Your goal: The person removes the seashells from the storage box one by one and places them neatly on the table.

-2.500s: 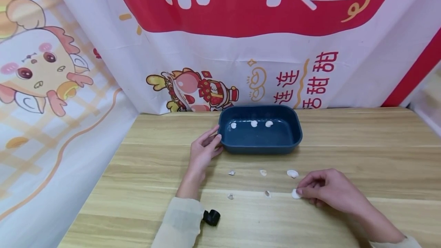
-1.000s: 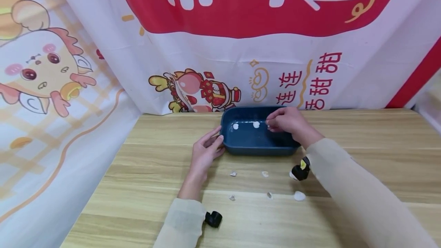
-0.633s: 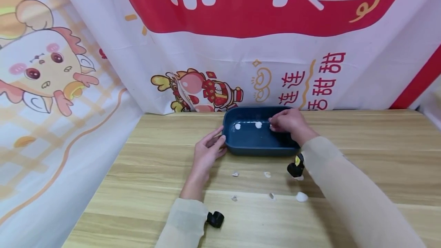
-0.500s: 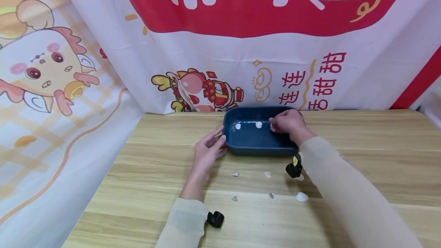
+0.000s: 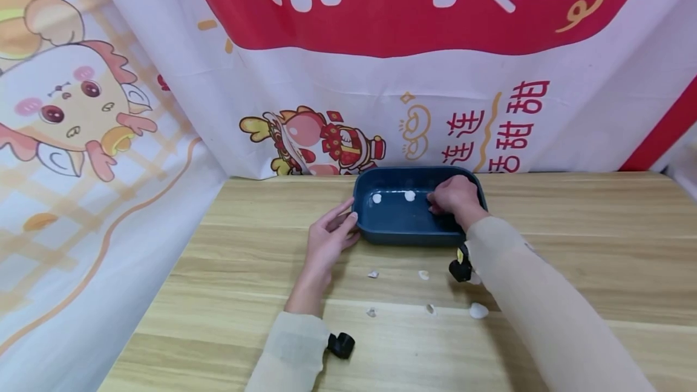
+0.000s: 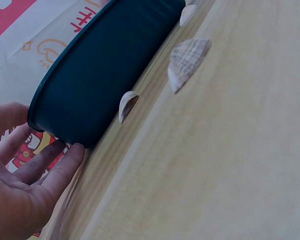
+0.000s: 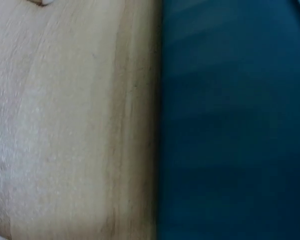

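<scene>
A dark blue rectangular basin (image 5: 414,239) stands on the wooden table against the curtain. My left hand (image 5: 327,241) rests at its left end; in the left wrist view the thumb meets the rim and the outstretched fingers (image 6: 65,170) lie on the outer wall. Two white seashells, a left shell (image 5: 377,198) and a middle shell (image 5: 409,196), lie inside. My right hand (image 5: 453,195) reaches in over the right side, fingertips curled together at a third shell's spot and hiding it. In the right wrist view only the basin's wall (image 7: 234,120) and the tabletop show, not the hand.
Two rows of seashells lie before the basin, including a white shell (image 5: 479,310) and a small shell (image 5: 373,274). A shell (image 5: 476,279) is partly covered by the right wrist's black camera (image 5: 460,270). A printed curtain (image 5: 337,77) hangs behind the table (image 5: 218,295).
My right hand has left the white shell in the front row and moved up into the basin, where its fingers now cover the rightmost shell. The left hand has stayed at the basin.
</scene>
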`<state>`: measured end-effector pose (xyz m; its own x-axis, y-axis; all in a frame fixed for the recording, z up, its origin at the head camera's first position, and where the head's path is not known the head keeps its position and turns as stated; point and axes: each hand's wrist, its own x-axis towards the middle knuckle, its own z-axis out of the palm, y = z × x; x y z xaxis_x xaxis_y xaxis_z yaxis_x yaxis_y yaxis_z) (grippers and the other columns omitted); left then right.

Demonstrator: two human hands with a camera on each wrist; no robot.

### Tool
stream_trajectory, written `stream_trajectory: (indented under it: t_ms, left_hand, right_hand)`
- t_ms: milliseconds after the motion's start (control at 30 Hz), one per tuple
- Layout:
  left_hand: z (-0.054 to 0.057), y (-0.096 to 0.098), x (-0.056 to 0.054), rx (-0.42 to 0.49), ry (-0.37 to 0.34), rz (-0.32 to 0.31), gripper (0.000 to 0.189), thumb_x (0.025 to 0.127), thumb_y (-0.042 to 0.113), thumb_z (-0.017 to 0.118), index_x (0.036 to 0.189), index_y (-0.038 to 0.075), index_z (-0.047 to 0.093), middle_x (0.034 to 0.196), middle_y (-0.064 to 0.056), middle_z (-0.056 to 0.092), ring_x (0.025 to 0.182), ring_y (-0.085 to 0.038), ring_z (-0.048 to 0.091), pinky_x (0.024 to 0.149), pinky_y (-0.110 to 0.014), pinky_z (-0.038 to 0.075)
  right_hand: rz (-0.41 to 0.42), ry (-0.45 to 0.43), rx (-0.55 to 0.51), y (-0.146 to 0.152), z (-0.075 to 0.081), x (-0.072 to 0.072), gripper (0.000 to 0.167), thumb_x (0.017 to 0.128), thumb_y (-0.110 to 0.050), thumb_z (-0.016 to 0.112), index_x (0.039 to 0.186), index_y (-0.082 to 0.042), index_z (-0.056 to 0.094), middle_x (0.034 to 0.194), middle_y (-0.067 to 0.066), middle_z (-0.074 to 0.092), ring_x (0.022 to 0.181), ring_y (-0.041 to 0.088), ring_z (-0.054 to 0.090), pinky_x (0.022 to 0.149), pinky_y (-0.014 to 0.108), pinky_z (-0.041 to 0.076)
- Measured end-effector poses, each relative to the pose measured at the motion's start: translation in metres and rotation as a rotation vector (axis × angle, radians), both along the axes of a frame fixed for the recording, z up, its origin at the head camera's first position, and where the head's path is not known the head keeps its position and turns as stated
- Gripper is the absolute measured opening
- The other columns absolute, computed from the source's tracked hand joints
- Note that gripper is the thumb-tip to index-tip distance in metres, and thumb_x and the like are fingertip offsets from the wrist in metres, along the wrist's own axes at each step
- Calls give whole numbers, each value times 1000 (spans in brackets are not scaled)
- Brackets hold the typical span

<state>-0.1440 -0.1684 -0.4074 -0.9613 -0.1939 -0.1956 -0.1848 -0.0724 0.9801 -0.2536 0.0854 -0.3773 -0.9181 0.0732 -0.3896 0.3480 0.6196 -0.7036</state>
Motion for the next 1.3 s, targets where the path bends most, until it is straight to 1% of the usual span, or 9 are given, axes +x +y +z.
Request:
stream_trajectory:
  t_ms: [133, 200, 333, 433, 600, 833, 1033, 1133, 1300]
  left_hand:
    - [0, 0, 0, 1, 1, -4, 36, 104, 22, 74, 138, 35, 73, 142, -10, 71, 124, -26, 74, 102, -43, 65]
    - [0, 0, 0, 0, 0, -5, 36, 104, 22, 74, 138, 35, 73, 142, -10, 71, 124, -26, 73, 102, -43, 65]
    - [0, 0, 0, -2, 1, -6, 36, 105, 23, 74, 138, 35, 73, 142, -10, 71, 124, -25, 73, 102, -43, 65]
    - [0, 0, 0, -3, 0, -3, 35, 105, 23, 74, 137, 35, 73, 142, -9, 71, 123, -25, 74, 102, -43, 65]
    - [0, 1, -1, -2, -1, 3, 35, 105, 22, 73, 138, 35, 73, 142, -10, 71, 122, -25, 74, 102, -43, 65]
    - [-1, 0, 0, -8, -3, -2, 35, 105, 23, 73, 138, 35, 73, 143, -10, 70, 125, -26, 73, 103, -43, 65]
    - [-1, 0, -1, -8, -7, -4, 35, 105, 24, 73, 138, 36, 73, 143, -10, 70, 125, -26, 73, 103, -43, 65]
    - [-1, 0, -1, -9, -9, -3, 35, 105, 24, 73, 138, 36, 73, 143, -10, 71, 124, -26, 73, 103, -43, 65]
    - [0, 0, -1, -9, -10, -2, 35, 105, 24, 73, 138, 36, 73, 143, -10, 71, 124, -26, 73, 103, -43, 65]
  right_hand:
    - [15, 16, 81, 0, -3, -3, 22, 107, -19, 64, 96, -4, 75, 72, 3, 74, 71, 16, 72, 79, 31, 54]
    - [10, 17, 105, 0, -4, -4, 22, 107, -20, 65, 96, -3, 74, 71, 3, 75, 69, 16, 73, 77, 30, 55]
    - [-14, 21, 104, -1, -5, -5, 20, 105, -20, 67, 102, -1, 72, 71, 4, 76, 66, 14, 74, 75, 29, 56]
    - [-17, 34, 104, -1, -6, -4, 21, 105, -20, 68, 102, 0, 72, 70, 4, 75, 63, 14, 74, 72, 29, 57]
    - [2, 57, 127, 0, -4, -2, 22, 104, -20, 68, 95, -1, 73, 67, 4, 74, 61, 14, 73, 63, 25, 54]
    - [26, 66, 175, -4, -4, 1, 27, 106, -21, 64, 87, -3, 72, 70, 7, 74, 66, 19, 74, 67, 29, 56]
    - [43, 112, 179, -3, -6, 3, 29, 101, -20, 66, 76, -6, 71, 68, 5, 74, 65, 18, 72, 59, 26, 52]
    - [44, 134, 157, -2, -5, 5, 28, 101, -23, 70, 80, -6, 73, 71, 6, 75, 68, 19, 71, 63, 27, 52]
    - [21, 159, 112, -3, -5, 7, 20, 101, -25, 75, 99, -5, 74, 86, 11, 77, 78, 23, 73, 76, 33, 57]
